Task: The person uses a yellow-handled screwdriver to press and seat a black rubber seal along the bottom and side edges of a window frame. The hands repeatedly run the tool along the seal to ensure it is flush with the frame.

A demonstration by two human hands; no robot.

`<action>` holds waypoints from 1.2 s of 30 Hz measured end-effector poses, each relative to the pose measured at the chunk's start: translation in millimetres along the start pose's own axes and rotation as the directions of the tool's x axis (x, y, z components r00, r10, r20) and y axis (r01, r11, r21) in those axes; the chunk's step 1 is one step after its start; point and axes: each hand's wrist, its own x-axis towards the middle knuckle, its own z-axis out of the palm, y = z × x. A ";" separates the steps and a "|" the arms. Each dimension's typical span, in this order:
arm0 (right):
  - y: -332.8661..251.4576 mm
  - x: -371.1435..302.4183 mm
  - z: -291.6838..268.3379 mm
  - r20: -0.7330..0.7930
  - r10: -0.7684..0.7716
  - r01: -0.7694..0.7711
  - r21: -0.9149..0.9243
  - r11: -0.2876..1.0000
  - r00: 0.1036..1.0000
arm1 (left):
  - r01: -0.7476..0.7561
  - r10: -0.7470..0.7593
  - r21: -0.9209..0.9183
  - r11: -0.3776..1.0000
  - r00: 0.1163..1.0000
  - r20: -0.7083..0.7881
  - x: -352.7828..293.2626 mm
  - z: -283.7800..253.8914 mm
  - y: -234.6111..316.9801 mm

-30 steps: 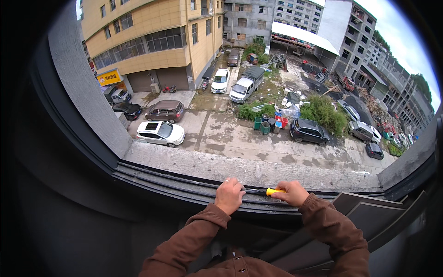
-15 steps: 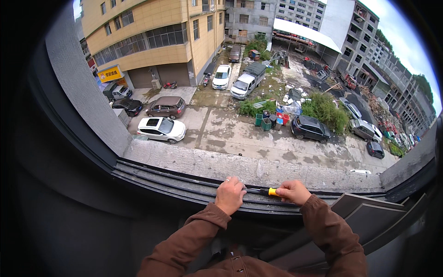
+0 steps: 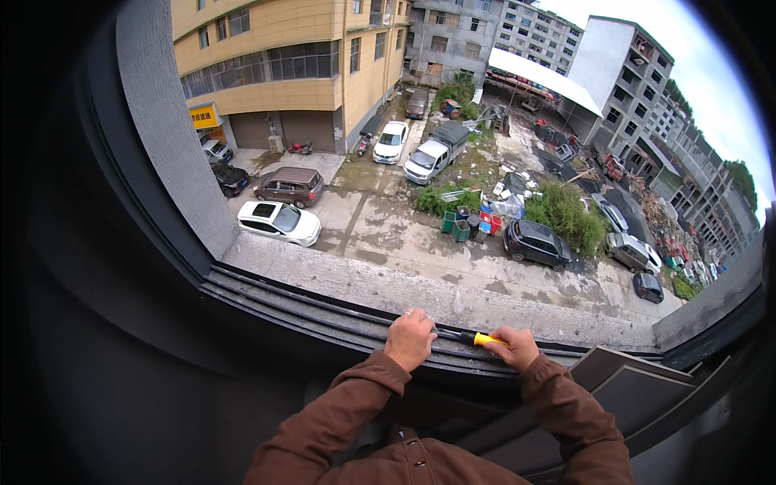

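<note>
A screwdriver (image 3: 482, 339) with a yellow and black handle and a thin metal shaft lies nearly level over the dark window track (image 3: 323, 316). Its handle is held in my right hand (image 3: 514, 348), the fingers closed round the rear end. My left hand (image 3: 411, 339) is closed at the far end of the shaft, low against the track. The left fingers cover the tip, so what it touches cannot be seen. A ring shows on that hand. Both forearms come up in brown sleeves.
Beyond the track runs a rough concrete sill (image 3: 380, 280), with an open drop to a yard of parked cars outside. Grey window panels (image 3: 638, 394) stand at the right, close to my right forearm. A dark frame (image 3: 145, 186) rises on the left.
The view has tilted and shifted slightly. Both hands stay on the screwdriver at the track, and its handle end now dips a little lower to the right.
</note>
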 end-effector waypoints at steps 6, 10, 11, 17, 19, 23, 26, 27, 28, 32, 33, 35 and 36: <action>-4.8 0.5 -1.8 -0.042 -0.217 0.204 -0.205 0.957 0.975 | 0.014 -0.014 -0.021 1.000 1.000 -0.009 1.9 -1.5 1.7; -24.2 11.5 -19.7 -0.034 -0.219 0.216 -0.071 0.974 0.975 | 0.010 -0.010 0.002 1.000 0.998 -0.067 -1.2 -13.7 3.6; -33.7 17.8 -23.3 -0.083 -0.228 0.229 -0.002 0.974 0.970 | 0.005 -0.003 0.022 1.000 0.996 -0.085 -2.2 -17.6 4.1; -69.7 45.8 0.4 -0.178 -0.133 0.190 0.355 0.915 0.975 | 0.046 -0.005 0.202 0.978 0.981 -0.195 -16.3 -32.4 -6.5; -78.0 65.3 -0.6 -0.260 -0.361 0.404 0.137 0.904 0.895 | 0.048 -0.011 0.234 0.971 0.987 -0.158 -14.6 -33.0 -2.7; -89.2 88.6 42.4 -0.220 -0.018 0.217 0.938 0.271 0.975 | 0.023 0.007 0.193 0.981 0.988 -0.155 -10.4 -30.4 -1.8; -110.2 98.0 38.2 -0.338 -0.051 0.334 0.875 0.351 0.940 | 0.025 0.001 0.187 0.982 0.990 -0.142 -11.3 -32.8 -3.8; -127.9 101.4 30.5 -0.420 -0.015 0.399 0.851 0.341 0.907 | 0.035 -0.010 0.185 0.982 0.990 -0.138 -12.6 -32.5 -5.3; -134.8 102.2 26.2 -0.450 -0.021 0.428 0.834 0.349 0.893 | 0.027 0.000 0.182 0.983 0.989 -0.148 -13.1 -31.7 -6.3; -126.0 100.6 55.9 -0.401 0.138 0.303 0.840 0.451 0.906 | 0.005 0.016 0.155 0.988 0.991 -0.135 -10.3 -29.1 -6.5; -125.3 101.1 58.6 -0.404 0.133 0.298 0.826 0.478 0.905 | 0.004 0.014 0.150 0.989 0.992 -0.122 -10.4 -29.8 -6.4; -123.6 101.8 61.2 -0.410 0.125 0.288 0.796 0.532 0.903 | 0.003 0.012 0.138 0.990 0.994 -0.107 -10.0 -29.8 -5.7; -129.8 105.0 57.9 -0.404 0.145 0.278 0.809 0.517 0.903 | 0.002 0.011 0.132 0.991 0.995 -0.103 -10.3 -30.1 -6.7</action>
